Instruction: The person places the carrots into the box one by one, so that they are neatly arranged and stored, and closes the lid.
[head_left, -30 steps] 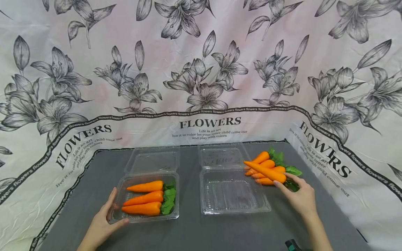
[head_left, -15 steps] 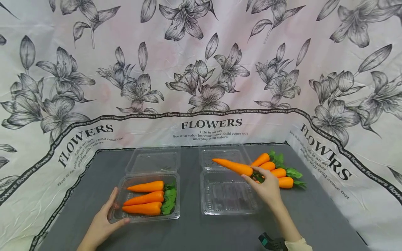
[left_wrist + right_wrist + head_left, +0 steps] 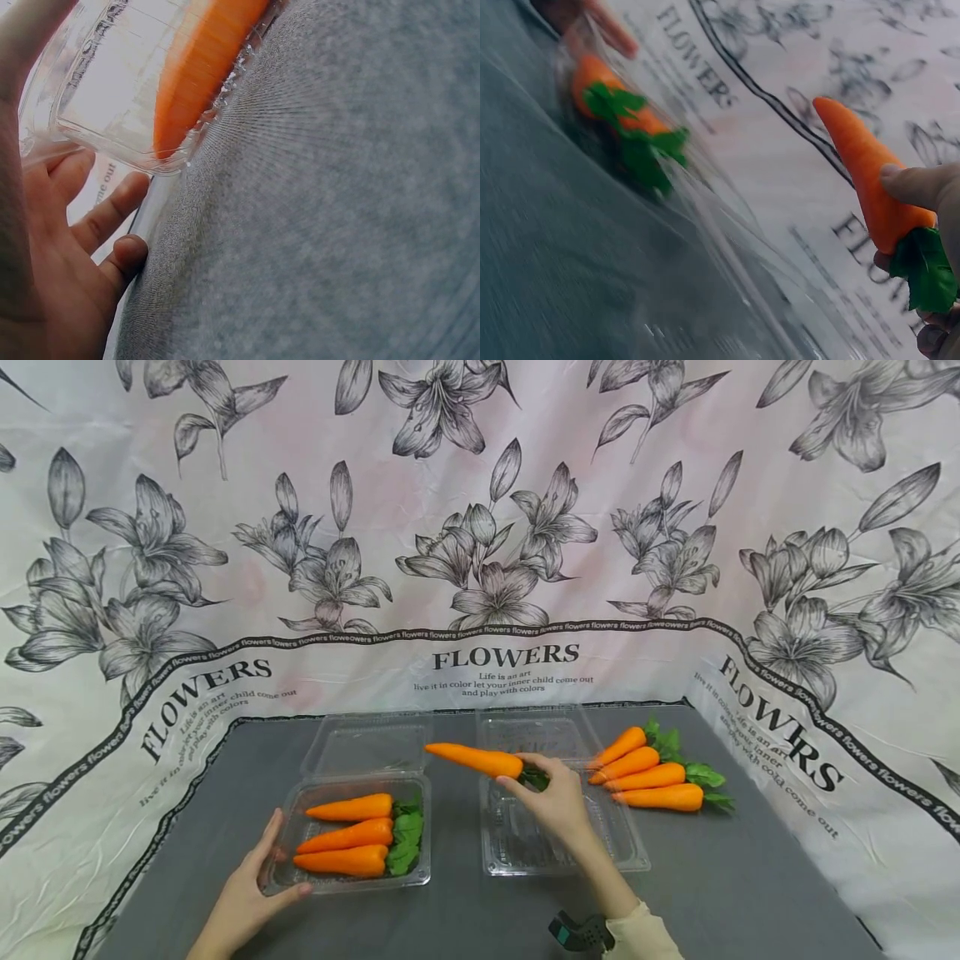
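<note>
My right hand (image 3: 557, 802) pinches an orange carrot (image 3: 474, 760) at its leafy end, thumb against the root. The carrot hangs above the left part of the right clear plastic container (image 3: 491, 856), its tip pointing left past the edge. My left hand (image 3: 247, 889) rests spread at the left corner of the other clear container (image 3: 375, 883), touching its side. Three carrots (image 3: 348, 835) lie side by side in that container, leaves to the right. In the left wrist view, the fingers (image 3: 105, 214) are relaxed around the container's corner.
Several carrots (image 3: 645, 777) with green leaves lie in a row right of the right container. Both containers have lids (image 3: 367, 743) folded back. The grey table (image 3: 450, 910) ends at a flower-printed curtain (image 3: 510, 593) behind and at the sides.
My right hand has lifted one carrot off the pile on the right and carried it left, over the right container. The left hand has stayed at the left container.
</note>
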{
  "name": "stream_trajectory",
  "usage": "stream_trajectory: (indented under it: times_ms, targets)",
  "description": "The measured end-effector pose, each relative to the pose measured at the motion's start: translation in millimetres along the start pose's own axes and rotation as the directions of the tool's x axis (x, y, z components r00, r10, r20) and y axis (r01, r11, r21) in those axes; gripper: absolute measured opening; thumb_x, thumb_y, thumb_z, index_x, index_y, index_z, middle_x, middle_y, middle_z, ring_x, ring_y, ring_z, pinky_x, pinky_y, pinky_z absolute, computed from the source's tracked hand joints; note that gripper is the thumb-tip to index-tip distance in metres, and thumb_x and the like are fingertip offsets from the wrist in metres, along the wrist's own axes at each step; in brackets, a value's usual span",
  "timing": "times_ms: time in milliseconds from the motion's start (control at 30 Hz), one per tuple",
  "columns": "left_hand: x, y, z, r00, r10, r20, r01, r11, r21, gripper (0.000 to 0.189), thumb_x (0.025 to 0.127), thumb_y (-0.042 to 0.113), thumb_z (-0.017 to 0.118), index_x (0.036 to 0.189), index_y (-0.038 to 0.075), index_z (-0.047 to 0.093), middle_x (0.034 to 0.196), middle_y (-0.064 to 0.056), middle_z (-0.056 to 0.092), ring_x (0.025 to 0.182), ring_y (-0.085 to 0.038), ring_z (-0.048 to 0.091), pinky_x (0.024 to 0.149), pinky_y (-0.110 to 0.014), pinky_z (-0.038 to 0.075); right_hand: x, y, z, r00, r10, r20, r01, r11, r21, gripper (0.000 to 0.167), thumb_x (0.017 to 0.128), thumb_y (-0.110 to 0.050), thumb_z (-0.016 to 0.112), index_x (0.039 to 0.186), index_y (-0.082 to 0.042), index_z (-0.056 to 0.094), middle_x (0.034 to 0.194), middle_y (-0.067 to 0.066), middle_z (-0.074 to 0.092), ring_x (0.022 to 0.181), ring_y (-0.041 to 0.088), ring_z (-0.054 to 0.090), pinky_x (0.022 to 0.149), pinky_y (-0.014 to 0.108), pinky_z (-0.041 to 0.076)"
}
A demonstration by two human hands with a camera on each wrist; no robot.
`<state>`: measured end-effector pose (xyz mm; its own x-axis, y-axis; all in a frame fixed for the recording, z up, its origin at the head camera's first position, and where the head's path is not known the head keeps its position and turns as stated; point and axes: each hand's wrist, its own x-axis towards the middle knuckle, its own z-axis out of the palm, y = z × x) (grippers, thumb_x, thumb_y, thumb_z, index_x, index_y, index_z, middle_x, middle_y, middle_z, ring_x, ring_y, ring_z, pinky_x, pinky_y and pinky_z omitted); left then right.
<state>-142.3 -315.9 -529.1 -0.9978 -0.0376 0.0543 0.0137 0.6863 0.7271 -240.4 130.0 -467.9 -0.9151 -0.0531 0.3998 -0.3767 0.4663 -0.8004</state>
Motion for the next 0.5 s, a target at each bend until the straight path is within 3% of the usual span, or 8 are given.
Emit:
stream_trajectory:
  times_ms: [100, 167, 233, 300, 400, 500]
  targets:
    - [1.5, 0.0, 0.4, 1.0, 0.014, -0.015, -0.014, 1.0, -0.005, 0.117, 0.087, 0.034, 0.089, 0.173, 0.026, 0.01, 0.116, -0.009, 0.058, 0.093, -0.007, 0.045, 0.072, -0.026, 0.037, 2.8, -7, 17, 0.998, -0.026, 0.049, 0.026, 1.0, 0.01, 0.042, 0.086, -0.029, 0.091, 0.122, -0.011, 0.08, 0.105, 0.004, 0.075, 0.093, 0.018, 0.066, 0.08, 0.031, 0.058]
    - [1.8, -0.1, 0.4, 1.0, 0.011, -0.011, -0.011, 1.0, -0.008, 0.117, 0.087, 0.035, 0.089, 0.173, 0.026, 0.01, 0.117, -0.009, 0.059, 0.092, -0.007, 0.046, 0.071, -0.027, 0.037, 2.3, -10, 29, 0.995, -0.049, 0.081, 0.047, 0.999, 0.018, 0.04, 0.086, -0.03, 0.091, 0.121, -0.012, 0.08, 0.104, 0.002, 0.075, 0.092, 0.016, 0.063, 0.081, 0.036, 0.058]
    - [1.3, -0.3, -0.1, 1.0, -0.004, 0.003, 0.004, 1.0, -0.011, 0.116, 0.089, 0.036, 0.088, 0.173, 0.028, 0.008, 0.118, -0.01, 0.059, 0.091, -0.008, 0.045, 0.07, -0.027, 0.037, 1.0, -13, 40, 0.991, -0.075, 0.112, 0.074, 0.997, 0.013, 0.04, 0.086, -0.031, 0.091, 0.12, -0.012, 0.081, 0.104, 0.001, 0.077, 0.09, 0.015, 0.063, 0.091, 0.045, 0.056]
    - [0.8, -0.7, -0.7, 1.0, -0.022, 0.015, 0.022, 1.0, -0.009, 0.116, 0.09, 0.037, 0.087, 0.173, 0.029, 0.006, 0.12, -0.011, 0.059, 0.09, -0.01, 0.044, 0.069, -0.028, 0.036, -0.6, -16, 52, 0.985, -0.1, 0.144, 0.102, 0.995, -0.009, 0.042, 0.086, -0.033, 0.09, 0.12, -0.011, 0.08, 0.104, 0.002, 0.076, 0.088, 0.014, 0.06, 0.089, 0.049, 0.054]
    - [0.7, -1.3, -0.9, 0.999, -0.033, 0.021, 0.033, 0.999, 0.0, 0.116, 0.09, 0.038, 0.086, 0.173, 0.03, 0.006, 0.12, -0.012, 0.058, 0.089, -0.01, 0.043, 0.068, -0.028, 0.035, -3.2, -22, 68, 0.975, -0.122, 0.188, 0.133, 0.99, -0.047, 0.045, 0.087, -0.038, 0.089, 0.121, -0.009, 0.08, 0.105, 0.004, 0.075, 0.085, 0.012, 0.056, 0.084, 0.041, 0.052]
    - [1.2, -2.2, 0.3, 1.0, -0.023, 0.014, 0.023, 1.0, 0.0, 0.116, 0.089, 0.037, 0.087, 0.173, 0.029, 0.007, 0.117, -0.011, 0.058, 0.086, -0.009, 0.042, 0.068, -0.028, 0.035, -4.1, -28, 81, 0.967, -0.117, 0.227, 0.137, 0.988, -0.071, 0.049, 0.087, -0.042, 0.088, 0.122, -0.009, 0.079, 0.103, 0.005, 0.073, 0.082, 0.011, 0.049, 0.071, 0.029, 0.045]
